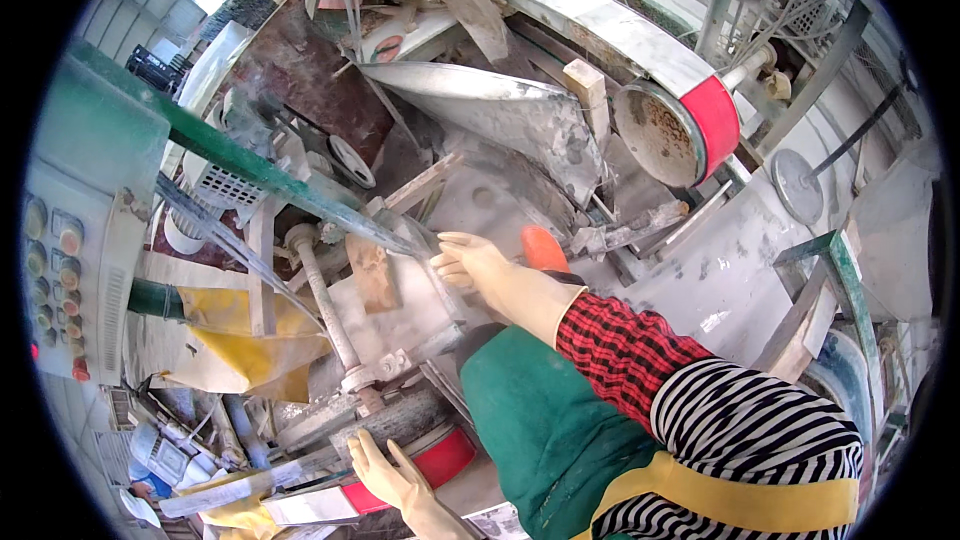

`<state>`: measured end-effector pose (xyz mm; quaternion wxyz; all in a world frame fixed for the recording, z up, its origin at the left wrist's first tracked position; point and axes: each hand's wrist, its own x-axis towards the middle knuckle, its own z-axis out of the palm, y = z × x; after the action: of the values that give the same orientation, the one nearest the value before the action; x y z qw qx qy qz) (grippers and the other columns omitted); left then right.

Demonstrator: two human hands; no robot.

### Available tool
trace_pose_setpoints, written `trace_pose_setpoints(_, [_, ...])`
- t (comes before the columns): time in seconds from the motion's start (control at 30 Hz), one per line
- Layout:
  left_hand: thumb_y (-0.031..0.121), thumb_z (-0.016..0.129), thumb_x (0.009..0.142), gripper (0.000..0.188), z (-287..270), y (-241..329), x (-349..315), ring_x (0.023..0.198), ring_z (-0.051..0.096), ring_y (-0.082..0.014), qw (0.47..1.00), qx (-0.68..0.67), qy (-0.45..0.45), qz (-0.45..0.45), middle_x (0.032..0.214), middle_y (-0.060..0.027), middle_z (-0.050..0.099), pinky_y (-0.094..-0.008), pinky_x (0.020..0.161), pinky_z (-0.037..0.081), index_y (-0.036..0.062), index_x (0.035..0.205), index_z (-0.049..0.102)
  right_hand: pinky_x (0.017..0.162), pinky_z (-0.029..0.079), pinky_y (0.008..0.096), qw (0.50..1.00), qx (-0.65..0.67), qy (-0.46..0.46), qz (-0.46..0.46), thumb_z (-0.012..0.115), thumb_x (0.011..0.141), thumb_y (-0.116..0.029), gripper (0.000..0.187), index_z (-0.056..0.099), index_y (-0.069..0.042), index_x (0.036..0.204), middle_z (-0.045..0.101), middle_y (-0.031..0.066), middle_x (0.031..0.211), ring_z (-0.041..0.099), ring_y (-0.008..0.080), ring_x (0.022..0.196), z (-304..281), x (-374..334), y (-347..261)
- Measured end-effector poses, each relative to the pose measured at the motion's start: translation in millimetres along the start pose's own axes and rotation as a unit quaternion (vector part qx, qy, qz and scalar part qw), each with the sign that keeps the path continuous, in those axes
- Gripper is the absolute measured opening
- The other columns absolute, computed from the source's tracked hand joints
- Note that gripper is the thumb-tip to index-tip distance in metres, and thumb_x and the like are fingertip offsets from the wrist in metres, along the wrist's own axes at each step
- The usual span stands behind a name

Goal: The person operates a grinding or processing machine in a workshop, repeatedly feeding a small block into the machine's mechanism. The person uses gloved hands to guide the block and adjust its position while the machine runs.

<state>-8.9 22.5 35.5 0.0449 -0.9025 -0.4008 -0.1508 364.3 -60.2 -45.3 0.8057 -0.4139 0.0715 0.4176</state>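
Both my hands wear cream rubber gloves. My right hand (478,266) reaches out from a red-and-black checked sleeve, its fingers stretched and a little apart, with nothing seen in them. It is nearest the end of a long green metal bar (270,172); whether it touches cannot be told. An orange rounded thing (544,248) shows just behind that wrist. My left hand (388,472) is low in the view, thumb and fingers spread, holding nothing visible. It lies over or right beside a curved guard with a red band (442,460); contact is unclear.
A control cabinet with several round buttons (68,270) stands at left. A dusty shaft (325,305) runs between my hands. Far off lie a bent grey sheet (500,105), a red-and-white guard (710,125) and timber pieces. A green metal frame (850,290) stands at right.
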Motion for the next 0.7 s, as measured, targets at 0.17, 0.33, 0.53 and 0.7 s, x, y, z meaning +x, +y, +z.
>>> trace_pose_setpoints(0.17, [0.013, 0.069, 0.095, 0.047, -13, -19, 20, 0.121, 0.062, -0.0491, 0.996, -0.054, -0.057, -0.034, 0.131, -0.0324, 0.065, -0.0523, 0.105, 0.049, -0.0046, 0.137, 0.06, 0.067, 0.06, 0.0321, 1.0, -0.01, 0.012, 0.021, 0.067, 0.105, -0.023, 0.033, 0.061, -0.014, 0.135, 0.077, 0.012, 0.103, 0.072, 0.0185, 0.077, 1, 10, -1])
trace_pose_setpoints(0.33, [0.008, 0.073, 0.083, 0.048, -20, -39, 45, 0.124, 0.056, -0.0465, 0.996, -0.042, 0.003, 0.079, 0.131, -0.0245, 0.062, -0.0537, 0.109, 0.044, 0.003, 0.129, 0.063, 0.082, 0.058, 0.0332, 0.995, -0.096, -0.029, 0.004, 0.065, 0.105, -0.041, 0.044, 0.064, -0.005, 0.131, 0.077, 0.0138, 0.107, 0.071, 0.0207, 0.089, 1, -4, 1])
trace_pose_setpoints(0.53, [0.017, 0.07, 0.086, 0.05, -27, -32, 44, 0.12, 0.054, -0.0428, 0.998, -0.037, -0.002, 0.042, 0.131, -0.0217, 0.057, -0.0507, 0.104, 0.045, 0.007, 0.134, 0.059, 0.079, 0.059, 0.0286, 0.986, -0.154, -0.061, 0.015, 0.071, 0.102, -0.027, 0.044, 0.062, -0.012, 0.143, 0.075, 0.0136, 0.115, 0.071, 0.0178, 0.091, 2, 5, 5])
trace_pose_setpoints(0.7, [0.018, 0.071, 0.083, 0.053, -25, -30, 38, 0.117, 0.054, -0.039, 0.999, -0.049, 0.016, 0.016, 0.124, -0.0184, 0.056, -0.0486, 0.102, 0.045, 0.0078, 0.134, 0.059, 0.081, 0.06, 0.0297, 0.918, -0.331, -0.214, -0.047, 0.067, 0.104, -0.023, 0.047, 0.057, -0.01, 0.148, 0.075, 0.0109, 0.11, 0.071, 0.0172, 0.088, 95, -29, 54])
